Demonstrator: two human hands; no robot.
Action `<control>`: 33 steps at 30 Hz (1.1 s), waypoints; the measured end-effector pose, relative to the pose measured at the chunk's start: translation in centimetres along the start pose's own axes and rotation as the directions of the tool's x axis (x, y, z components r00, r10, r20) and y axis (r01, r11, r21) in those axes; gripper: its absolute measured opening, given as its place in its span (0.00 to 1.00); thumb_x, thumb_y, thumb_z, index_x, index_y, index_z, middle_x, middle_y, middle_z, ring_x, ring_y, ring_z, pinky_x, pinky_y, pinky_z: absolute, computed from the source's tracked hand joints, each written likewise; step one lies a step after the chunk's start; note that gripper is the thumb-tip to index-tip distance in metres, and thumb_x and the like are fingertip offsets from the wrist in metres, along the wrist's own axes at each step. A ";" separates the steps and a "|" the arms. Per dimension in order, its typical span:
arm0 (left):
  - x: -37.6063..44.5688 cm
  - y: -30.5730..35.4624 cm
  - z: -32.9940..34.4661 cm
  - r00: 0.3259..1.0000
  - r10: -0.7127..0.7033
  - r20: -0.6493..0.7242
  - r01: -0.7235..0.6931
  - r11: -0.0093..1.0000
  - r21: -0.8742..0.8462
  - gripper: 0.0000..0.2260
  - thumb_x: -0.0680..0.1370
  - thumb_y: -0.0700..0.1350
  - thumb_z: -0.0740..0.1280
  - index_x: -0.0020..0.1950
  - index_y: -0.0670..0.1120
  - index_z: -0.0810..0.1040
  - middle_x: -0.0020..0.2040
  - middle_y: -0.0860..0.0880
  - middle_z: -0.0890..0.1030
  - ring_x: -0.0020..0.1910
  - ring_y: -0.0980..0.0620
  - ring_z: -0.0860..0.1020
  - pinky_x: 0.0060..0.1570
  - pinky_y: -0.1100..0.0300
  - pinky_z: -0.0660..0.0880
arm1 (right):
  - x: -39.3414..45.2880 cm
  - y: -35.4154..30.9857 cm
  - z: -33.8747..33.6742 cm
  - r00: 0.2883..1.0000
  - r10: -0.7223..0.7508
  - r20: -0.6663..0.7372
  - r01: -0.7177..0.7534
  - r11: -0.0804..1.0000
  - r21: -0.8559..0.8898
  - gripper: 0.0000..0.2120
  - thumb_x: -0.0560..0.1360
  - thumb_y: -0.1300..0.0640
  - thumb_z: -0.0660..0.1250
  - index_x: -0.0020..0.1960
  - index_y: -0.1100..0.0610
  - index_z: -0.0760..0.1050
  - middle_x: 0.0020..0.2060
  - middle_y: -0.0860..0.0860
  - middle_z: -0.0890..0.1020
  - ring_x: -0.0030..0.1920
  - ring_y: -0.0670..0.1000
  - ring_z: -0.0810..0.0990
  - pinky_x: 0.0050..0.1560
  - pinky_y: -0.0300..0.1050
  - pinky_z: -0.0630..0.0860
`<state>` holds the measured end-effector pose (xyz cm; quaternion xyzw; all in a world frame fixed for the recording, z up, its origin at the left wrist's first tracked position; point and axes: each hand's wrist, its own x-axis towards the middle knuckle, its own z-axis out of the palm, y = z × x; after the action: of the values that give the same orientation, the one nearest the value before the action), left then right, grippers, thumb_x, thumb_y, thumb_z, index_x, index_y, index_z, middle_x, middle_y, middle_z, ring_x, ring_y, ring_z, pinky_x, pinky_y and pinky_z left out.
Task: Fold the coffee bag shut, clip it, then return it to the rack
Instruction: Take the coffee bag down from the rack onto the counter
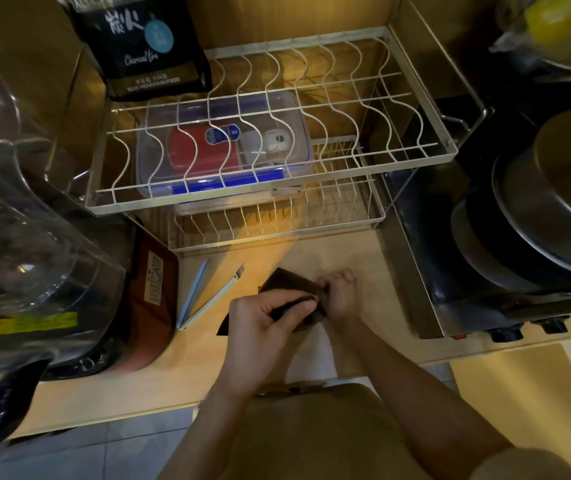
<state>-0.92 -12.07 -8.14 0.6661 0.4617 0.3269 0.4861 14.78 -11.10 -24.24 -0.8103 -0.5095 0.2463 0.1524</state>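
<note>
Rack (415, 157): behind my hands.
Large bag (142, 46): on the rack's rear left corner.
Box (225, 150): under its top tier.
Clip (204, 296): left of my coffee bag (291, 282).
Stove (484, 278): right.

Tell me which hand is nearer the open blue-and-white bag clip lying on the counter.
Left. The left hand grips the dark coffee bag just right of the open blue-and-white bag clip; the right hand holds the bag's far side, further from the clip.

Dim, warm amber light; a brighter band falls across the counter (346, 251) below the rack (273, 133). Edges bend fisheye-style, and the glass jug (17, 220) at left blurs.
</note>
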 end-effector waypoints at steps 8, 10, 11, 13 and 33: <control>4.8 -0.2 -0.4 0.999 0.045 -0.027 -0.038 0.979 0.202 0.06 0.74 0.41 0.65 0.48 0.46 0.82 0.43 0.53 0.82 0.39 0.65 0.77 0.40 0.76 0.70 | 0.4 -0.6 -1.7 0.979 -0.004 0.204 -0.067 0.939 0.338 0.19 0.70 0.67 0.63 0.29 0.46 0.66 0.38 0.53 0.79 0.42 0.53 0.78 0.40 0.40 0.70; 6.7 -0.1 -0.6 0.996 0.088 0.019 -0.089 0.948 0.304 0.08 0.76 0.42 0.63 0.49 0.43 0.81 0.43 0.50 0.81 0.39 0.60 0.75 0.38 0.75 0.67 | 0.2 -0.7 -3.0 0.975 -0.050 0.219 -0.039 0.922 0.385 0.18 0.71 0.68 0.62 0.32 0.47 0.69 0.38 0.53 0.79 0.41 0.50 0.75 0.39 0.36 0.68; 7.5 -0.1 -0.6 0.994 0.101 0.031 -0.105 0.931 0.350 0.08 0.76 0.42 0.62 0.49 0.42 0.80 0.43 0.47 0.82 0.40 0.56 0.75 0.38 0.72 0.66 | 0.1 -0.7 -3.6 0.973 -0.064 0.222 -0.031 0.916 0.400 0.15 0.71 0.69 0.61 0.34 0.50 0.72 0.39 0.54 0.80 0.42 0.49 0.75 0.40 0.36 0.68; 8.9 -0.2 -0.8 0.992 0.117 0.042 -0.123 0.899 0.420 0.09 0.77 0.43 0.60 0.48 0.42 0.80 0.45 0.44 0.83 0.43 0.51 0.77 0.39 0.69 0.66 | -0.1 -0.6 -4.4 0.962 -0.081 0.260 -0.036 0.909 0.415 0.13 0.71 0.70 0.60 0.37 0.53 0.74 0.40 0.54 0.80 0.44 0.49 0.76 0.43 0.38 0.70; 0.8 -14.3 -0.4 0.940 -0.340 -0.040 0.331 0.873 0.359 0.09 0.68 0.42 0.72 0.42 0.45 0.73 0.43 0.43 0.80 0.44 0.45 0.78 0.38 0.57 0.70 | -0.8 -1.5 -4.9 0.899 -0.177 0.401 0.173 0.984 0.046 0.09 0.68 0.61 0.70 0.48 0.60 0.75 0.45 0.57 0.82 0.47 0.56 0.80 0.47 0.51 0.77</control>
<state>-5.17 -9.72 -21.58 0.6577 0.6160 0.1394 0.4106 16.14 -11.16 -19.20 -0.6922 -0.5995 0.3957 0.0695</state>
